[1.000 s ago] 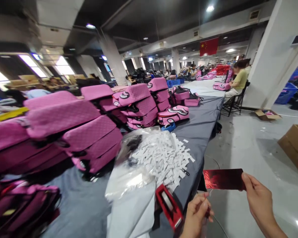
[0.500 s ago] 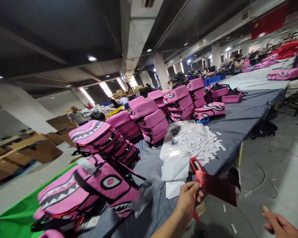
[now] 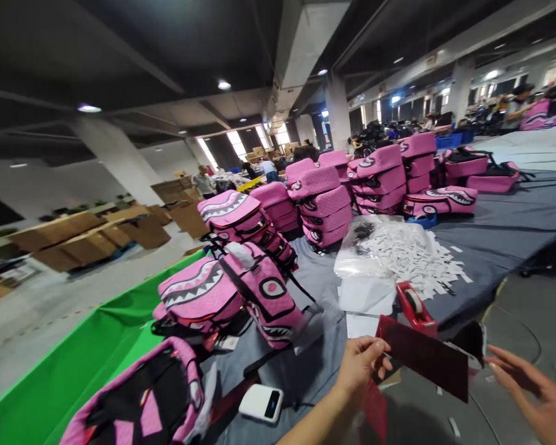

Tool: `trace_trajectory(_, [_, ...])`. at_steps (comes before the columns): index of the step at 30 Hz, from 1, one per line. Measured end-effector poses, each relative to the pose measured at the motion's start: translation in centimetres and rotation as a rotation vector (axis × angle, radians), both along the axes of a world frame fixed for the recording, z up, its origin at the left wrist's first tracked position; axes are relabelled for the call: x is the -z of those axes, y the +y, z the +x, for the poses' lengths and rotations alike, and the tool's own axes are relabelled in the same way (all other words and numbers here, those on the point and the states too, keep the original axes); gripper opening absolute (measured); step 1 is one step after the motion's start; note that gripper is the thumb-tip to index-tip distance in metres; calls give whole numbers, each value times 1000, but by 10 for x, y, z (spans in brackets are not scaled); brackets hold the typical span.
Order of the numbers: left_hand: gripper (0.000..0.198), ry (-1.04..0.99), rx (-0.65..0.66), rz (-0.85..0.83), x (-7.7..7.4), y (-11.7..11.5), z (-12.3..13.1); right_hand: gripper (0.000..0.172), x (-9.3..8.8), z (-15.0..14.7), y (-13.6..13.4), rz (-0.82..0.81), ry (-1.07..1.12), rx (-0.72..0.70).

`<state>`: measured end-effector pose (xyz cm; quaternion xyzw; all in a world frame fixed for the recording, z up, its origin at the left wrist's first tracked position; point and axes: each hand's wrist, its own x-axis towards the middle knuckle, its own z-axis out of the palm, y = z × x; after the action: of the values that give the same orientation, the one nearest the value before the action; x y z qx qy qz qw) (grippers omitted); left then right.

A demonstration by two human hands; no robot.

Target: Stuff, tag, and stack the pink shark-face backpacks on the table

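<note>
My left hand [image 3: 364,364] is closed, pinching the left end of a dark red flat sheet [image 3: 429,358] between thumb and fingers. The sheet is tilted, its right end lower. Below that hand hangs another red strip [image 3: 376,413]; whether it joins the sheet I cannot tell. My right hand [image 3: 530,383] is open, fingers stretched toward the sheet's right end, and seems to hold nothing. Just behind the sheet, a red tape dispenser [image 3: 417,311] stands on the table's edge. White paper sheets [image 3: 367,295] lie beside it, with a heap of small white labels [image 3: 414,253] beyond.
Pink shark-mouth backpacks [image 3: 327,213] stand in stacks along the grey-covered table [image 3: 322,364]. An upturned backpack [image 3: 143,402] and a white power bank [image 3: 261,403] lie at the near left. Green cloth [image 3: 97,346] borders the left side. Cardboard boxes [image 3: 97,238] stand on the floor.
My view has swung left, bringing the power bank and the upturned backpack into sight. My right hand has come closer to the red sheet's end. The left hand keeps its pinch.
</note>
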<state>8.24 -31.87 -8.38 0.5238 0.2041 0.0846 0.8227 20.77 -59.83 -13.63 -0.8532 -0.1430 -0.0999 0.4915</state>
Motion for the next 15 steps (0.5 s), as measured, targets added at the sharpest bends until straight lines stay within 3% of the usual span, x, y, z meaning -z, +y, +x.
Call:
trace_trajectory(4, [59,21,188,167,1,41,-36,58,-63,-28,113,-88,107,-477])
trace_trajectory(6, [58,17,254,239,1,64,-58,51,-78,-50,170,-101,242,-739])
trace_trajectory(8, [58,-8,256,298,1,90,-80,52,-81,-73,218,-44,387,-928])
trace_trajectory(10, [59,-42,167,368,0,116,-102,55,-77,-91,254,19,478,-959])
trace_trajectory(15, [41,-93,-195,669,-4,173,-140,58,-68,-122,309,48,601,-815])
